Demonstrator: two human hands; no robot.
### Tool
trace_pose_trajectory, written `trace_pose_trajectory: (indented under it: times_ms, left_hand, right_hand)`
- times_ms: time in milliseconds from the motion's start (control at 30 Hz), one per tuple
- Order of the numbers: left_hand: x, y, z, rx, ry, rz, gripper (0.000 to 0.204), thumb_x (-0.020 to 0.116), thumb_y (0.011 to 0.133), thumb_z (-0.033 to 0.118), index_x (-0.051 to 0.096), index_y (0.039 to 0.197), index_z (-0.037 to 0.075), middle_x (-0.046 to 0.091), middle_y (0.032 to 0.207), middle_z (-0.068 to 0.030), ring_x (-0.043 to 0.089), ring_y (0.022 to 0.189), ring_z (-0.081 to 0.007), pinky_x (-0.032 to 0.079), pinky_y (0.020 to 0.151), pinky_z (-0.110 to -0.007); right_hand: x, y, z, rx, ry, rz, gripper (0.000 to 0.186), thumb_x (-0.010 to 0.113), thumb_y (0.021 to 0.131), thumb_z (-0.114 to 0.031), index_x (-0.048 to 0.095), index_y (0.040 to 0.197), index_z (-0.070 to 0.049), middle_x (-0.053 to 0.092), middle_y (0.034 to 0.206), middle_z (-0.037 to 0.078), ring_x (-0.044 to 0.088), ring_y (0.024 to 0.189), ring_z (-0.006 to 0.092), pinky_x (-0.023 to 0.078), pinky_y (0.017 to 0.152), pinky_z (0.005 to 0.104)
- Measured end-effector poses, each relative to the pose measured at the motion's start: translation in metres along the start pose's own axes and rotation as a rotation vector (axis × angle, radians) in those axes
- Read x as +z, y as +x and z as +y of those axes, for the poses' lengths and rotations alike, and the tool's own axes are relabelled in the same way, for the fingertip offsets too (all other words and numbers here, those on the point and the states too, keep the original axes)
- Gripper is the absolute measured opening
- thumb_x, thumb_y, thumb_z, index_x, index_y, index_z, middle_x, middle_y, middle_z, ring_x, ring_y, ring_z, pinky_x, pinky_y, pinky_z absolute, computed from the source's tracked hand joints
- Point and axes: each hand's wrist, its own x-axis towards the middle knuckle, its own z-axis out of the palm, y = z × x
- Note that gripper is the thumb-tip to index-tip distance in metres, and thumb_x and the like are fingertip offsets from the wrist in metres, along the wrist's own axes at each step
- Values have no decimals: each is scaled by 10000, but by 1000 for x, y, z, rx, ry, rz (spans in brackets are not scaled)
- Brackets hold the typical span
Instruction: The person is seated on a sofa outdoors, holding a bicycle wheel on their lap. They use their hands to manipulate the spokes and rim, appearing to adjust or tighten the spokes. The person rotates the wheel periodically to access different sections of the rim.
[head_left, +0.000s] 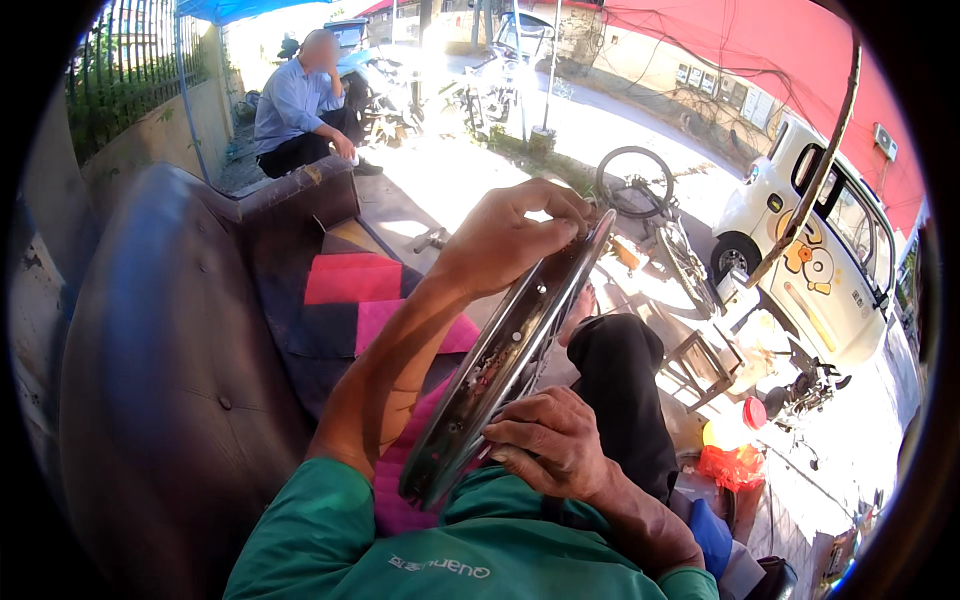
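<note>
Green shirt (500, 550) right up close, then your rim (508, 350), tilted up on edge, its long axis running from low left by the shirt up and away to the right. Your left hand (515, 235) is at the far end, fingers curled closed over it, so yeah, that one's got hold. Your right hand (548, 440) is closer to you, beside the near half, fingers half curled, tips at its right side; can't tell if they're gripping.

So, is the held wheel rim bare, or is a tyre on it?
Bare: the wheel rim shows exposed metal and no tyre between the left hand and right hand.
</note>
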Motion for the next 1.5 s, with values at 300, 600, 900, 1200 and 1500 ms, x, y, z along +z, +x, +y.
trace_pose_trajectory:
  times_ms: [300,600,900,1200,1500]
  left_hand:
    - [2,-7,6,29,-63,-22,189,586,908,49,685,1038,-47,646,1181,-127,613,1072,-177,477,957,-311]
    - [-3,-10,1,52,-80,-28,172,581,907,45,679,1007,-55,632,1198,-138,603,1102,-193,474,971,-330]
    - [-3,-14,-1,22,-110,-8,152,595,895,38,674,994,-46,628,1190,-135,620,1080,-193,501,934,-324]
    - [3,-15,4,47,-45,-9,140,610,891,68,691,986,4,645,1184,-117,648,1023,-189,517,883,-312]
    - [-2,-13,-4,138,-6,41,162,627,870,76,686,956,-49,668,1108,-114,685,919,-211,571,783,-316]
  right_hand:
    - [-7,24,14,215,260,147,106,648,917,-62,636,1015,-26,659,899,113,655,806,246,514,732,350]
    - [1,30,24,308,548,191,167,611,954,-59,640,1100,17,658,944,96,633,838,159,500,758,292]
    - [6,38,16,422,926,197,220,592,977,-69,609,1168,40,680,1022,72,640,898,119,526,802,262]
    - [3,36,14,472,966,205,239,662,941,-146,659,1096,36,702,968,58,645,830,91,523,724,240]
    - [10,40,23,457,1073,200,285,686,920,-168,653,1105,46,709,1001,100,681,885,163,550,787,282]
